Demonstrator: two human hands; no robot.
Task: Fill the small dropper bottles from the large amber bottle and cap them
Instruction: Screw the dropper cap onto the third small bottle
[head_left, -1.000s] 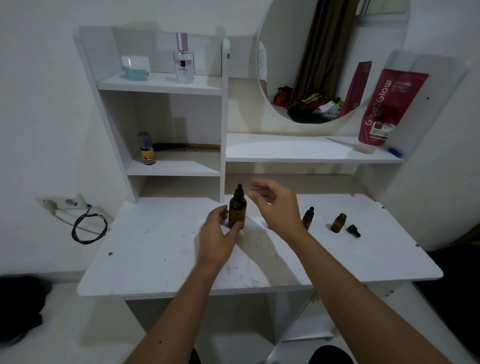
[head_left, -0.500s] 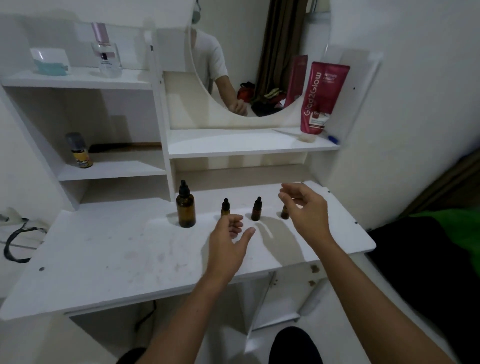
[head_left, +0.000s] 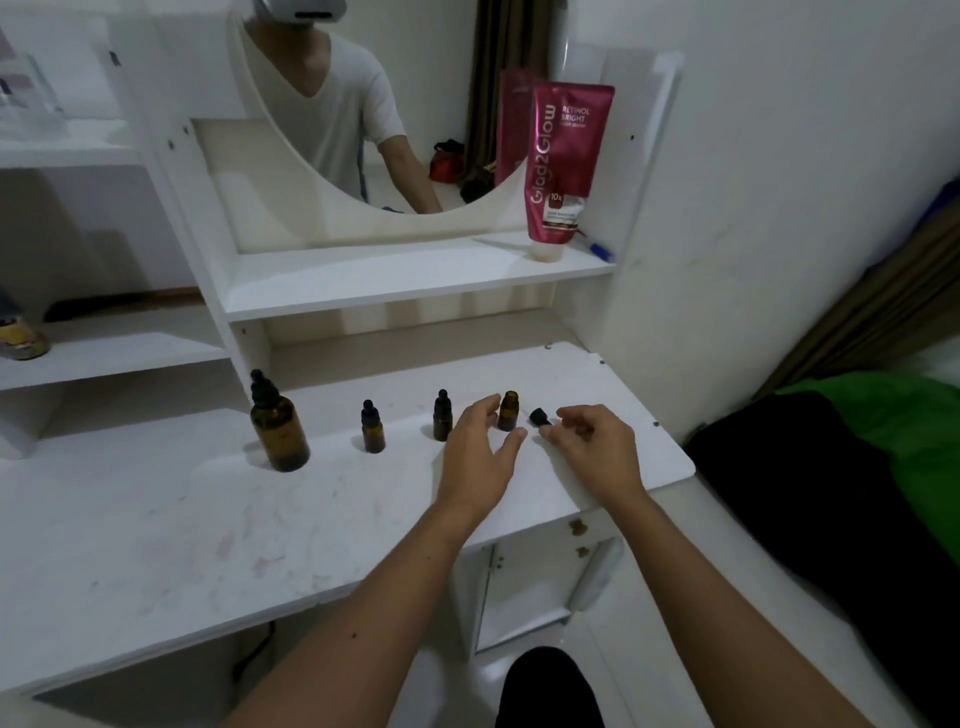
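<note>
**Two bare hands close in on an uncapped dropper bottle and its loose cap**

A white vanity desk (head_left: 156, 519) is seen from above. Along its back half stands a row of amber glass bottles. At the far left, about 10 o'clock from the hands, is the large amber bottle (head_left: 279, 429), upright with its black dropper cap on. To its right stand two small dropper bottles, both capped: the first small bottle (head_left: 373, 429), then the second small bottle (head_left: 442, 417).

The third small bottle (head_left: 508, 410) stands upright with no cap and an open neck. It sits at 12 o'clock from the left hand (head_left: 480, 457), in the gap between that hand's thumb and forefinger. The left fingers are spread apart and curved loosely around the bottle; whether they touch the glass cannot be told.

The loose black dropper cap (head_left: 538, 417) lies on its side on the desk, just beside the open bottle at its 3 o'clock. The right hand (head_left: 597, 449) rests immediately right of the cap, fingers curled with thumb and forefinger tips drawn near it, at or almost at contact. No firm grasp is visible.

On the shelf above, at 12 o'clock, a pink Glad2Glow tube (head_left: 563, 166) stands on its cap beside a round mirror (head_left: 363, 104).
</note>
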